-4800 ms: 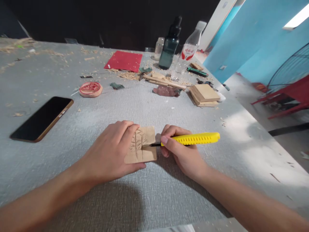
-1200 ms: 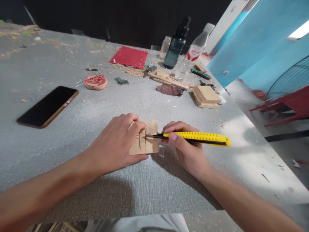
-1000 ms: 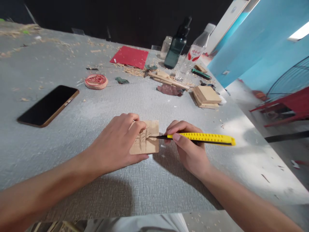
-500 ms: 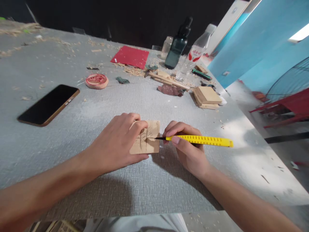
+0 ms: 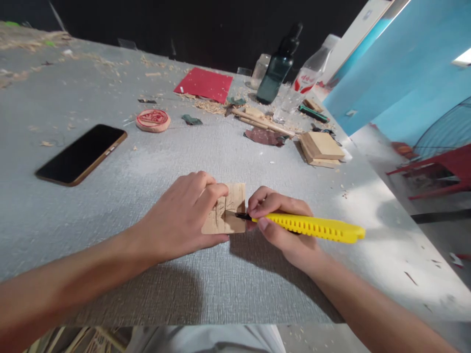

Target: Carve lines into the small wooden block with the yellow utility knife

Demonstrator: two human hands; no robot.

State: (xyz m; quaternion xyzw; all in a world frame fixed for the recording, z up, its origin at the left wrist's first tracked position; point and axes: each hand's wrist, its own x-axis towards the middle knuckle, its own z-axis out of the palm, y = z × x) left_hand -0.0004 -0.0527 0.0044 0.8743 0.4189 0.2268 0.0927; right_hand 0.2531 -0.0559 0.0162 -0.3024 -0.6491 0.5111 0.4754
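A small pale wooden block (image 5: 231,208) with carved grooves lies on the grey table (image 5: 154,166) in front of me. My left hand (image 5: 180,218) lies over its left half and presses it down, fingers curled on the top face. My right hand (image 5: 283,230) grips a yellow utility knife (image 5: 316,228) whose dark blade tip rests at the block's right edge. Part of the carving is hidden under my left fingers.
A black phone (image 5: 83,154) lies at the left. Farther back are a round red-carved stamp (image 5: 153,120), a red sheet (image 5: 206,84), a dark bottle (image 5: 279,68), a clear bottle (image 5: 303,83), sticks and shavings, and stacked wooden blocks (image 5: 321,148). The table's right edge drops off toward a red chair.
The knife has drawn back to the right: its tip went from the middle of the carving to the block's right edge. My left hand stays pressed on the block.
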